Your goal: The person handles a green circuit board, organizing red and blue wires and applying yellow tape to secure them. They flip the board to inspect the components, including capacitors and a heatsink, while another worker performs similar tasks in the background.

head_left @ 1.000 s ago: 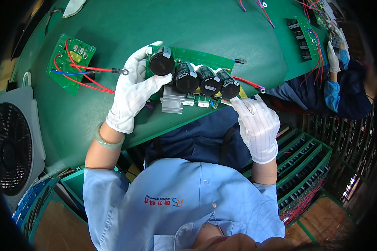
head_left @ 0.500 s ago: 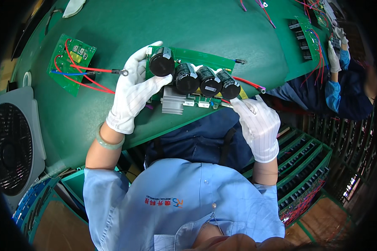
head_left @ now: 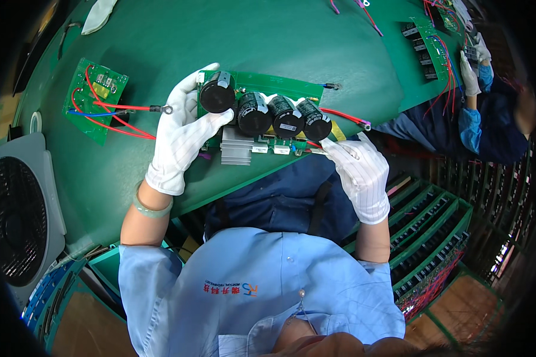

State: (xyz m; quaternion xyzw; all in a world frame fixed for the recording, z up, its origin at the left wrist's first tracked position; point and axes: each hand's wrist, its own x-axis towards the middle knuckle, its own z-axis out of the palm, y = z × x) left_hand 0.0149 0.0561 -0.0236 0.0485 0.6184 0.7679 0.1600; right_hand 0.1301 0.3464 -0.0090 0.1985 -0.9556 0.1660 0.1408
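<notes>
My left hand, in a white striped glove, grips the left end of a green circuit board, thumb across its front. Several large black capacitors stand on the board, with a silver finned heat sink and small white parts along the near edge. At the board's lower right corner, my gloved right hand is closed in a pinch. Its fingertips hide what they hold. A red lead with a ring terminal sticks out at the board's right end.
Left on the green table lies another board with red and blue leads. A fan stands at the left edge. At right, a co-worker's gloved hands are near a capacitor board. A green rack stands below right.
The whole view has shifted slightly, so the board and both hands appear a little further left. Both hands keep the same grip.
</notes>
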